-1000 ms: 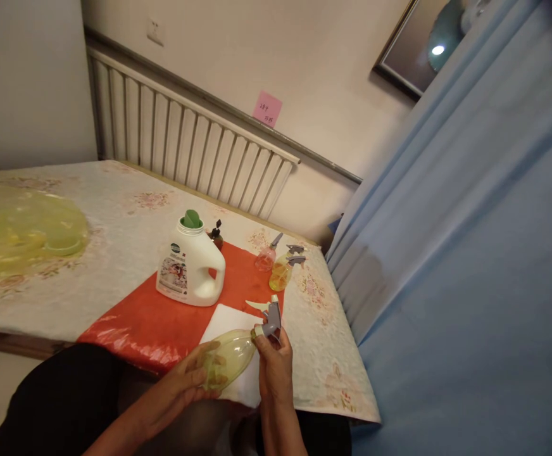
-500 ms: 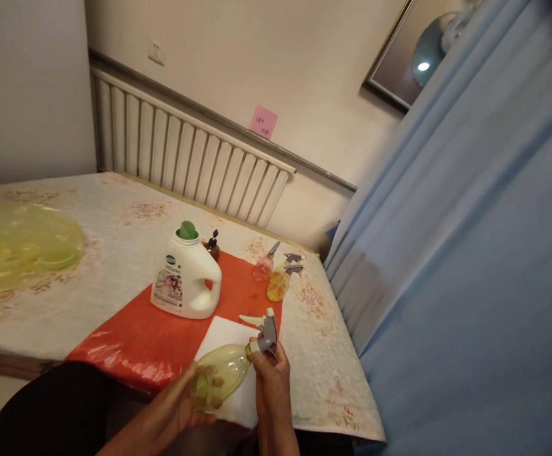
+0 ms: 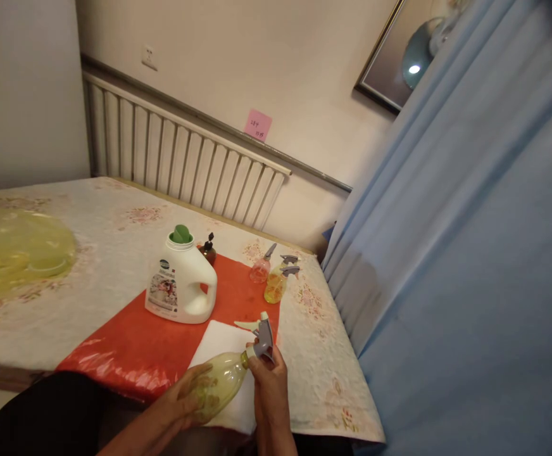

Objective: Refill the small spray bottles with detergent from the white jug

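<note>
A clear yellow spray bottle lies tilted between my two hands, its grey and cream trigger head pointing up to the right. My left hand is wrapped round the bottle's body near the base. At the neck, just under the trigger, my right hand is closed on the spray head. Below the bottle lies a white sheet, partly covered by it. The sheet rests on a red plastic sheet.
A white jug with a green cap stands on the red sheet, a dark pump bottle behind it. Pink and yellow spray bottles stand farther right. Yellow plastic lies left; a blue curtain hangs right.
The view has shifted slightly, so the surroundings sit a little lower and farther left. Both hands keep their hold on the spray bottle; the left hand's fingers have shifted somewhat around its base.
</note>
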### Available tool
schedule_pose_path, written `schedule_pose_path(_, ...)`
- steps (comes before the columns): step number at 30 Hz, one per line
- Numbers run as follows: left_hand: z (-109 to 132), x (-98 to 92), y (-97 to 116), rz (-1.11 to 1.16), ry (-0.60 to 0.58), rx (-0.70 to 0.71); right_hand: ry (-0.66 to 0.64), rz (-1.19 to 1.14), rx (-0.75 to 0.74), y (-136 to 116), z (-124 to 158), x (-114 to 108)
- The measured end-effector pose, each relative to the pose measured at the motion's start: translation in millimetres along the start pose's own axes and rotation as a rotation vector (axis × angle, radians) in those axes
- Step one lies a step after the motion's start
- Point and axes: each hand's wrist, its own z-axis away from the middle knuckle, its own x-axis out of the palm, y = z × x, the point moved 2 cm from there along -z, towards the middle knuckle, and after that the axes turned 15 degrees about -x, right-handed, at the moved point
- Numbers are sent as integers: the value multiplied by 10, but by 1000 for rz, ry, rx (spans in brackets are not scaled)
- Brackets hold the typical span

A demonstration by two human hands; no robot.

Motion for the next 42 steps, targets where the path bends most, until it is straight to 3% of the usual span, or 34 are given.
schedule_pose_path(6, -41, -80, -64, -84, 55, 5, 7, -15, -7, -35, 6, 10)
schedule_pose_path(13, 68, -158, 45, -206, 105, -4, 55, -5, -41, -96, -25, -16)
schedule_pose_path(19, 16, -441, 49, -268, 307, 99, 161, -66, -75, -161, -126, -111)
schedule_pose_path(23, 6, -566, 170, -378, 376, 183, 299, -119, -117, -214, -203, -197)
schedule_pose_path(28, -81, -765, 270, -394, 579, 218, 386, -212, -111, -214, -269, -316)
schedule_pose_path(34, -208, -957, 264, -331, 750, 258, 355, -124, -57, -28, -308, -411)
schedule_pose_path(42, -308, -709, 442, -363, 728, 331, 369, -18, 63, 488, -639, -454)
